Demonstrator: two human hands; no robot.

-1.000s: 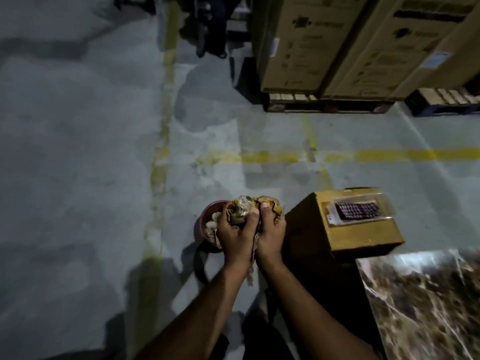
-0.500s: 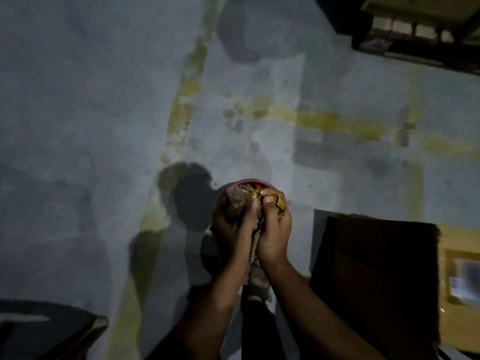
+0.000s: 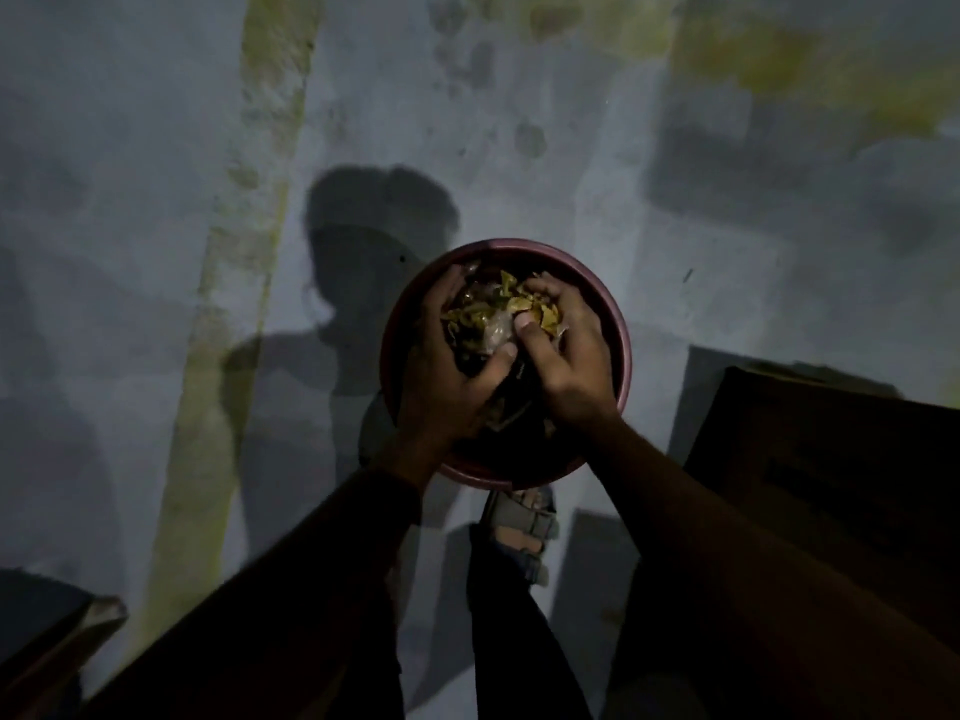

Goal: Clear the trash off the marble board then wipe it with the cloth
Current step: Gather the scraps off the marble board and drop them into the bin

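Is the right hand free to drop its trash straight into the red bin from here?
Probably yes. The right hand holds the trash with the left hand directly above the red bin, whose open mouth looks unobstructed.

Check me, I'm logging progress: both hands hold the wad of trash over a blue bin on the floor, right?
Not quite: the bin is dark red, not blue, as the head view shows. The rest holds: the left hand and right hand together clasp the wad of trash over that bin on the floor.
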